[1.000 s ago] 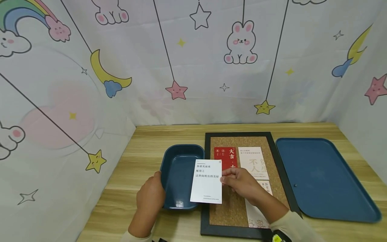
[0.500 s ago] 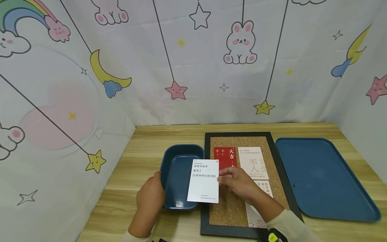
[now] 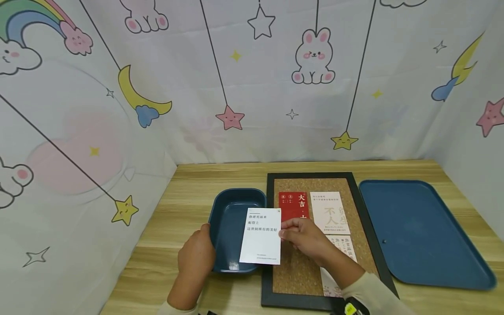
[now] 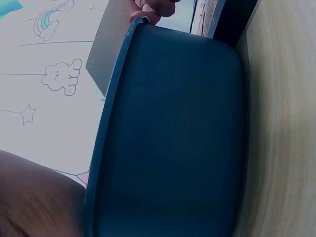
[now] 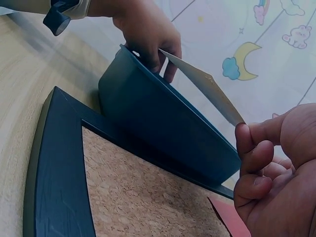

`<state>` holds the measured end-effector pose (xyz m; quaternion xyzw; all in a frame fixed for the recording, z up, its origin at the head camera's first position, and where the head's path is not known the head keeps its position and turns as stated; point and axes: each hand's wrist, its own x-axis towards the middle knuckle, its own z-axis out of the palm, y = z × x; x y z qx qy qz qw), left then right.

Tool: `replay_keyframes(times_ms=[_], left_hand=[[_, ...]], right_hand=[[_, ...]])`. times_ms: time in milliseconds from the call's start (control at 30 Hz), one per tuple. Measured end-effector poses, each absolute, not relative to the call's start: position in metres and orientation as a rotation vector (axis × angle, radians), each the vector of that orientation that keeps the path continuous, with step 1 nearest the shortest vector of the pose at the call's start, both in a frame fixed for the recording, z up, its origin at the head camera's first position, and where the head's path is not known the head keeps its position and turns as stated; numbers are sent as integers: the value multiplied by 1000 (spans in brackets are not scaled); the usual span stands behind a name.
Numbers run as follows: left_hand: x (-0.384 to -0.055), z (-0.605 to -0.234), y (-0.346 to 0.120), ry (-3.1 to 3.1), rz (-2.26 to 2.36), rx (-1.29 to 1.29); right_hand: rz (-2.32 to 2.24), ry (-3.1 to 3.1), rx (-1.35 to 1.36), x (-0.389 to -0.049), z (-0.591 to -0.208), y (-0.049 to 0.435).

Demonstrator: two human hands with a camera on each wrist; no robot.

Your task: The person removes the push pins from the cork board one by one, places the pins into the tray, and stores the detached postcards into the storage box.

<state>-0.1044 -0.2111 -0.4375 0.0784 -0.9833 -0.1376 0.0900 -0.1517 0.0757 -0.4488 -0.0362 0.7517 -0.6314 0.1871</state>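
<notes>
White card [image 3: 253,245]: the right hand [image 3: 305,240] is pinching its edge; the card is hovering tilted, just left of that hand, over the near rim of a blue bin [image 3: 226,229]. Left hand [image 3: 197,251]: is gripping the bin's far rim from that right hand. Step, judged: seemingly binning the card; the next move is calling for lowering, then loosening the pinch. Corkboard [image 3: 293,280]: is lying beneath the right hand, bearing cards, one red card [image 3: 292,203]. Blue tray [image 3: 429,236]: is lying right of it.

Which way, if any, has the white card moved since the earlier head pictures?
Yes: judged against the corkboard, the white card in the right hand has shifted left, farther over the blue bin.
</notes>
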Motion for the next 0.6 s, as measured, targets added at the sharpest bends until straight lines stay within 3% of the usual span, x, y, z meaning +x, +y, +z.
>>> replay_keyframes(times_ms=[600], left_hand=[[-105, -440, -211, -2926, -419, 257]], right_hand=[[-1831, 2075, -139, -153, -453, 63]])
